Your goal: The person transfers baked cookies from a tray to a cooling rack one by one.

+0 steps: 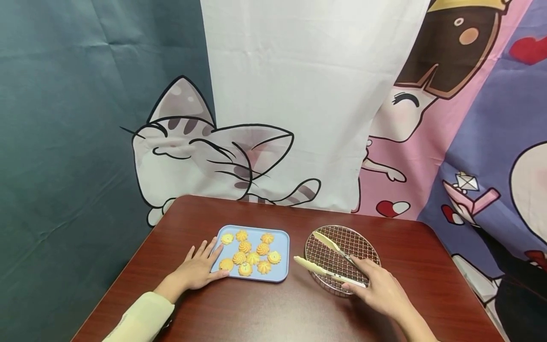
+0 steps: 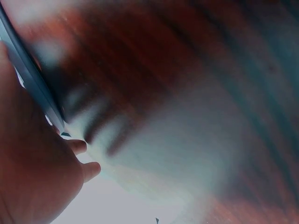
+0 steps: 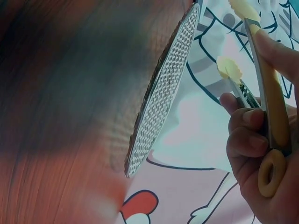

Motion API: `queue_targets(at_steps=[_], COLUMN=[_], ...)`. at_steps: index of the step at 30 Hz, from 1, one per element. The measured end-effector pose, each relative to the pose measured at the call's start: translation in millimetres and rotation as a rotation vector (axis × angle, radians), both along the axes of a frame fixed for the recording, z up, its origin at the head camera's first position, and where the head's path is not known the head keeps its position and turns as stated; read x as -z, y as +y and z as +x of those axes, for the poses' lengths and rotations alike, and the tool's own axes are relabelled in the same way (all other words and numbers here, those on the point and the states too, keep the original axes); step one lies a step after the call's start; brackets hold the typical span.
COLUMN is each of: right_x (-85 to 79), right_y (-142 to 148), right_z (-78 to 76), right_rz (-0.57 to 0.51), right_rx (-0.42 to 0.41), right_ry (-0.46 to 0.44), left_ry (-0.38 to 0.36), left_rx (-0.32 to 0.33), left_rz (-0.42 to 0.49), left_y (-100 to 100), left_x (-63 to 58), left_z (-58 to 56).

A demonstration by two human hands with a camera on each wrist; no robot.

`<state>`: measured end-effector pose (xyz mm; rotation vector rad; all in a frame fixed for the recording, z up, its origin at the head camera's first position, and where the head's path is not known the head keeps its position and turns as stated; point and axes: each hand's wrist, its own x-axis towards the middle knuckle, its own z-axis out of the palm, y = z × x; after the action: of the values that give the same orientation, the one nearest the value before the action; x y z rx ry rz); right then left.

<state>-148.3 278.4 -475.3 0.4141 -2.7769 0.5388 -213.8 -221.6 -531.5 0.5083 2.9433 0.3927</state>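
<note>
A light blue tray (image 1: 282, 244) lies on the table, with several piped butter cookies (image 1: 245, 246) spread over it. My left hand (image 1: 198, 268) is at the tray's left edge, fingers spread and fairly straight, thumb along the near-left corner. In the left wrist view the hand (image 2: 37, 149) is right at the tray's side (image 2: 32, 84). My right hand (image 1: 382, 287) grips metal tongs (image 1: 328, 242) with pale yellow tips. Their arms stand apart over the round wire rack (image 1: 363, 244), with nothing between the tips. The right wrist view shows fingers curled around the tongs (image 3: 268, 88).
The brown wooden table (image 1: 256, 313) carries the tray left of the rack, a narrow gap between them. Behind the table hangs a cartoon-printed cloth (image 1: 307, 95). A dark teal curtain (image 1: 85, 142) hangs at the left.
</note>
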Motion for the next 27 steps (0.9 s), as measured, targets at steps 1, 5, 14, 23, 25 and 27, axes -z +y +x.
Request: queue_targets(at_steps=[1,5,14,23,25,27], right_x=[0.7,3.0,5.8,3.7,2.6,1.5], right_y=[-1.1,-5.3,-15.2,-22.7,-24.4,-26.2], right_z=[-0.5,-2.3,-7.7,-18.7,-22.0,-25.5], right_rz=[0.0,-0.004,0.005,0.033,0.038,0.041], right_rx=[-0.003,-0.022,-0.077,-0.141,-0.156,-0.174], right_ry=[-0.001,-0.009,-0.024,-0.042,-0.053,-0.059], left_ry=[-0.003,-0.006,-0.007,-0.005,-0.003,0.0], left_rx=[-0.001,-0.005,0.004,-0.002,-0.002,-0.001], left_rz=[-0.006,-0.02,-0.014,-0.015,-0.015,-0.014], left_y=[0.1,-0.2,-0.3,0.3,0.9,1.0], left_x=[-1.3,-1.7,0.4,-3.5,-4.6,-4.5], left_z=[0.4,0.1,-0.3,2.3,2.9,2.8])
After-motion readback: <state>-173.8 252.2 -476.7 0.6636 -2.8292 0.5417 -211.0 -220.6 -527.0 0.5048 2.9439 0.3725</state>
